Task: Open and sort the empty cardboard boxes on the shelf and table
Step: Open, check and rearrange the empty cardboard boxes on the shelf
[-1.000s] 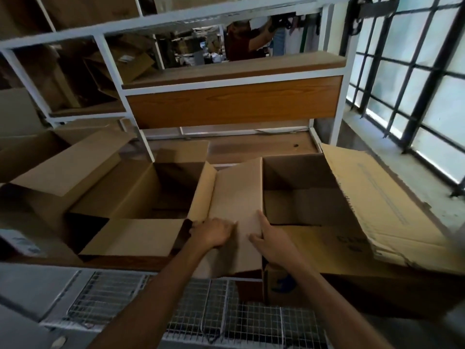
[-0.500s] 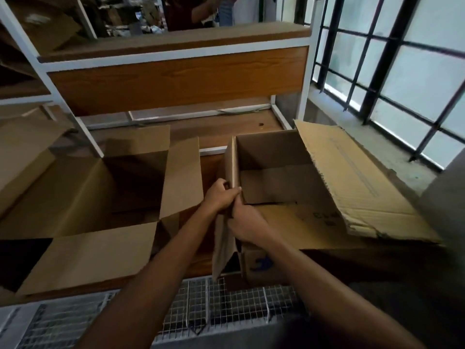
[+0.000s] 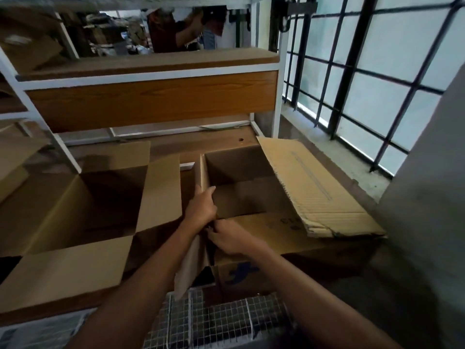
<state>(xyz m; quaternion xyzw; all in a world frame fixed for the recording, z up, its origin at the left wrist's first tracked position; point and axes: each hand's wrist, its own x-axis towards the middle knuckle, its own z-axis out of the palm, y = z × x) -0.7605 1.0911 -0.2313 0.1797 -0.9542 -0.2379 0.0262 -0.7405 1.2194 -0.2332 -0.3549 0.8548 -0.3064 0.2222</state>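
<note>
Two open cardboard boxes stand side by side on the wooden table. The right box [image 3: 241,172] is empty, with a torn right flap [image 3: 314,187] spread outward and a blue mark on its front wall. My left hand [image 3: 202,207] grips the box's left flap [image 3: 193,253], which stands on edge and hangs down past the table front. My right hand [image 3: 231,239] holds the box's near-left corner, at the near flap [image 3: 276,230]. The left box [image 3: 110,197] is open with all flaps spread and neither hand touches it.
A white metal shelf frame [image 3: 151,74] with wooden boards rises behind the boxes, holding more cardboard at the upper left. A wire mesh rack [image 3: 221,321] lies below the table front. A barred window [image 3: 364,71] and grey wall are at the right. A person works beyond the shelf.
The left flap of the right box has swung from lying flat to standing on edge. Both hands moved from pressing it to gripping it at the box's near-left corner.
</note>
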